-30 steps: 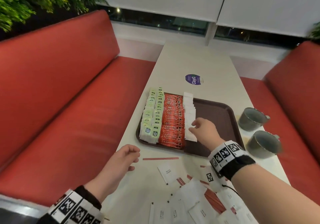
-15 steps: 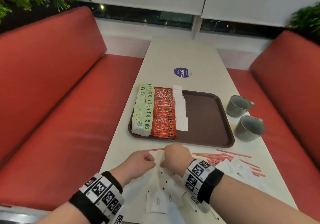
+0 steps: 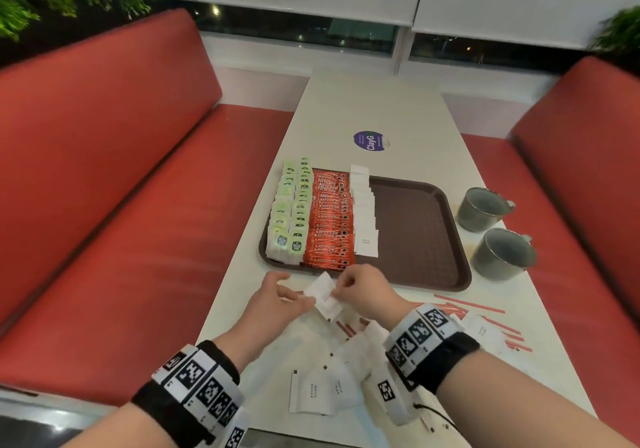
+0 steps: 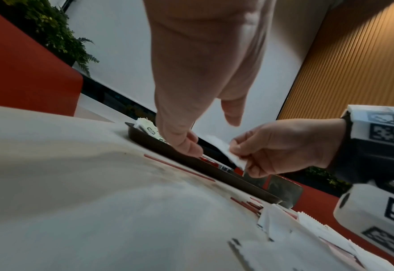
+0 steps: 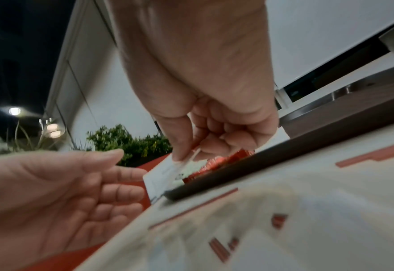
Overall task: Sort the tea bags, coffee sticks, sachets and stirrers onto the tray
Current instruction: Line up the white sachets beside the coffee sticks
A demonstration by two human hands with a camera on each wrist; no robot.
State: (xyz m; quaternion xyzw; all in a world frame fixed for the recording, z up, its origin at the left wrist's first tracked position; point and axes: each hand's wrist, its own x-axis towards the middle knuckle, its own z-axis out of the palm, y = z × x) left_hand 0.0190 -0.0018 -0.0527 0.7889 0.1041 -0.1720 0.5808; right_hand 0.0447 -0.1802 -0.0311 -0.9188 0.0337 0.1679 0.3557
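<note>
A brown tray (image 3: 415,239) holds rows of green tea bags (image 3: 291,212), red coffee sticks (image 3: 330,219) and white sachets (image 3: 363,212); its right half is bare. Just in front of the tray, my right hand (image 3: 346,291) pinches a white sachet (image 3: 323,293) between thumb and forefinger, lifted off the table. My left hand (image 3: 277,300) is open beside it, fingers relaxed toward the sachet. The right wrist view shows the pinch (image 5: 191,152) on the sachet (image 5: 165,176). Loose sachets (image 3: 311,392) and red stirrers (image 3: 474,307) lie on the near table.
Two grey mugs (image 3: 481,208) (image 3: 502,253) stand to the right of the tray. A purple sticker (image 3: 370,141) sits on the table beyond it. Red benches (image 3: 121,205) run along both sides. One stirrer (image 4: 179,167) lies by the tray's front edge.
My right hand left the sachet row on the tray, came back to the loose pile and lifted one sachet. My left hand moved in to meet it and now lies open.
</note>
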